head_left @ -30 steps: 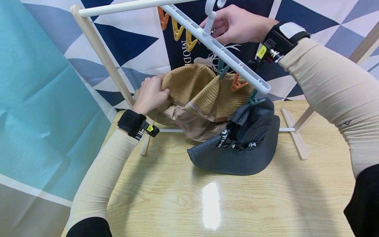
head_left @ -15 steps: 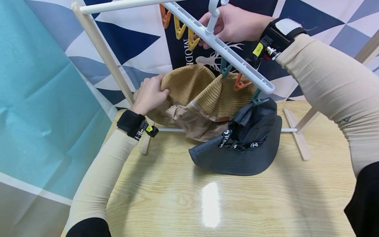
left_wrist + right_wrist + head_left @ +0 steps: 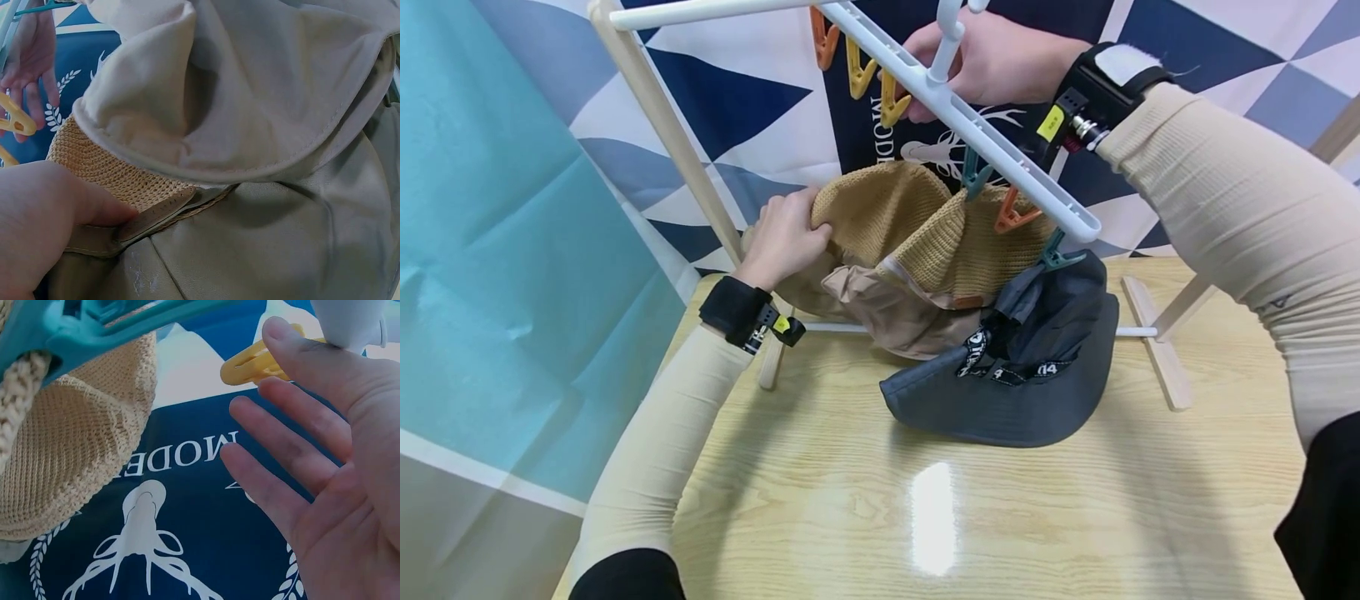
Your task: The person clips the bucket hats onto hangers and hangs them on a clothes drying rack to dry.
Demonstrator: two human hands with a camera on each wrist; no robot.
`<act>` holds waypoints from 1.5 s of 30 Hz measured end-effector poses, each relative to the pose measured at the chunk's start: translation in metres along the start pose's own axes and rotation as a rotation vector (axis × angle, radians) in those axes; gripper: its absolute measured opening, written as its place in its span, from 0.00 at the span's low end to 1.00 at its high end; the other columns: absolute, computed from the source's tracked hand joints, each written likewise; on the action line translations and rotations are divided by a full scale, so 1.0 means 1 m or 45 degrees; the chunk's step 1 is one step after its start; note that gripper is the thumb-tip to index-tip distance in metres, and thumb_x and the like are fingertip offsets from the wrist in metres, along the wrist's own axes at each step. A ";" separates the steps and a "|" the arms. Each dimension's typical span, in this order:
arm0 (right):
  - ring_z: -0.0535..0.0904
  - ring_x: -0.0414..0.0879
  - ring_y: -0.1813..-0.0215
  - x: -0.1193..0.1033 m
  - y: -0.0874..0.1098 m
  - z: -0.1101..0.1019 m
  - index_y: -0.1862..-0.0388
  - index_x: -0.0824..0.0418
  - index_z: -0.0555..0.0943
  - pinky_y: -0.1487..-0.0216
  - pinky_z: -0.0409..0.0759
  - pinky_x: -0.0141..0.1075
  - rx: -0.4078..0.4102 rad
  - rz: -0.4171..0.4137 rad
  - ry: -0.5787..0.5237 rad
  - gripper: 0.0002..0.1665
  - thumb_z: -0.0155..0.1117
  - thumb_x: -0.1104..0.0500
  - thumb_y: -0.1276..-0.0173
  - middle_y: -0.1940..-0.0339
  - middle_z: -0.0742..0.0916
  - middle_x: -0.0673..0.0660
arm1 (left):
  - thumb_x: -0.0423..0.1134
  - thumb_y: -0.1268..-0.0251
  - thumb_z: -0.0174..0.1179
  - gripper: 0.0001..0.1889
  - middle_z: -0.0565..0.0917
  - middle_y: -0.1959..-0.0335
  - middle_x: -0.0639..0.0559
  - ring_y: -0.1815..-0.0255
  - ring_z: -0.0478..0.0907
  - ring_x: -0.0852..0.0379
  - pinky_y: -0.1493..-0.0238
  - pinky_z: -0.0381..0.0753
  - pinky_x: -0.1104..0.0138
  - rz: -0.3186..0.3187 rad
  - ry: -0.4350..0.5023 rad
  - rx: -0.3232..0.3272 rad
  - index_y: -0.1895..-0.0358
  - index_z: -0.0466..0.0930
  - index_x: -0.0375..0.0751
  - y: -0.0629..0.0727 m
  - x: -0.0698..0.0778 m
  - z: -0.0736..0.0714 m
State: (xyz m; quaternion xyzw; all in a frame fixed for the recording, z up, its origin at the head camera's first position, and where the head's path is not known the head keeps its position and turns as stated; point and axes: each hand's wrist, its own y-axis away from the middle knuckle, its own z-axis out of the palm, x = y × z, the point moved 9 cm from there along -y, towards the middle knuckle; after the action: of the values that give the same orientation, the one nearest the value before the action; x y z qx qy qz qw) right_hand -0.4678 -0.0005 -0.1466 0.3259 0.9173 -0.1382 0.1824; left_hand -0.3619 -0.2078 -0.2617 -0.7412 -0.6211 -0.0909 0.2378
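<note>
At the left of the head view, my left hand [image 3: 786, 237] pinches the edge of a tan knitted bucket hat [image 3: 880, 204]. In the left wrist view the thumb lies on its rim beside beige fabric [image 3: 250, 112]. A teal clip [image 3: 973, 173] holds the knitted hat at its other side. Behind the white hanger [image 3: 970, 125], my right hand [image 3: 973, 71] has its fingers spread and extended, close to a yellow clip [image 3: 891, 104]; the thumb overlaps this clip in the right wrist view. A dark grey brimmed cap [image 3: 1022, 367] hangs by another teal clip [image 3: 1058, 254].
Another yellow clip [image 3: 857, 71] and an orange clip [image 3: 823, 40] hang farther along the hanger. A second orange clip [image 3: 1013, 212] is near the knitted hat. The wooden rack post [image 3: 662, 125] stands left, over a wood-grain table [image 3: 820, 492]. A patterned cloth [image 3: 745, 92] hangs behind.
My right hand has shifted slightly left along the hanger to the yellow clip. In the head view the hanger and clips appear slightly farther right. The left hand keeps its hold on the knitted hat.
</note>
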 end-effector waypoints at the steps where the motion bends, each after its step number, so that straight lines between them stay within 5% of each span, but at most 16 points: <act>1: 0.78 0.46 0.43 -0.001 -0.001 0.000 0.27 0.54 0.83 0.38 0.75 0.36 0.002 -0.011 0.003 0.25 0.71 0.50 0.18 0.45 0.84 0.46 | 0.34 0.26 0.58 0.15 0.90 0.55 0.38 0.57 0.86 0.41 0.61 0.75 0.57 -0.001 0.000 -0.003 0.42 0.85 0.35 0.000 0.000 0.001; 7: 0.78 0.47 0.46 -0.006 -0.003 0.003 0.35 0.57 0.86 0.42 0.75 0.36 0.018 -0.056 -0.009 0.20 0.74 0.51 0.19 0.52 0.84 0.44 | 0.34 0.26 0.59 0.16 0.91 0.53 0.37 0.55 0.87 0.40 0.59 0.80 0.53 -0.011 0.003 -0.010 0.41 0.85 0.36 0.001 -0.001 0.004; 13: 0.79 0.45 0.46 -0.004 -0.003 0.003 0.31 0.58 0.86 0.41 0.74 0.36 0.052 -0.054 -0.065 0.22 0.75 0.53 0.19 0.50 0.87 0.40 | 0.35 0.26 0.60 0.16 0.92 0.52 0.37 0.52 0.89 0.37 0.53 0.84 0.45 -0.013 -0.003 -0.002 0.41 0.86 0.36 -0.001 0.000 0.004; 30: 0.80 0.44 0.44 0.000 0.003 0.001 0.25 0.56 0.84 0.35 0.76 0.38 0.070 -0.004 -0.061 0.26 0.72 0.52 0.18 0.46 0.86 0.40 | 0.35 0.27 0.60 0.15 0.91 0.54 0.38 0.54 0.88 0.38 0.56 0.83 0.46 -0.014 0.009 -0.011 0.42 0.85 0.37 0.000 0.002 0.005; 41: 0.89 0.28 0.49 -0.001 0.002 0.007 0.25 0.58 0.83 0.33 0.88 0.32 0.067 -0.008 -0.098 0.25 0.70 0.57 0.17 0.41 0.90 0.43 | 0.35 0.26 0.59 0.16 0.91 0.53 0.38 0.55 0.88 0.39 0.58 0.82 0.49 -0.021 0.013 -0.014 0.40 0.86 0.37 0.000 0.001 0.005; 45: 0.90 0.28 0.52 0.000 0.002 0.006 0.26 0.60 0.83 0.40 0.88 0.25 0.075 0.000 -0.120 0.24 0.70 0.57 0.17 0.44 0.89 0.42 | 0.35 0.26 0.59 0.16 0.91 0.54 0.39 0.55 0.88 0.40 0.59 0.80 0.52 -0.018 0.006 -0.009 0.41 0.86 0.37 -0.001 0.002 0.005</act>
State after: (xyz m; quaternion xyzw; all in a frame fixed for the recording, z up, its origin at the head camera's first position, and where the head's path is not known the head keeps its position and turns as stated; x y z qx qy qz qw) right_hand -0.4649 -0.0012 -0.1523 0.3243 0.9032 -0.1805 0.2158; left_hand -0.3634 -0.2038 -0.2650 -0.7373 -0.6255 -0.0965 0.2362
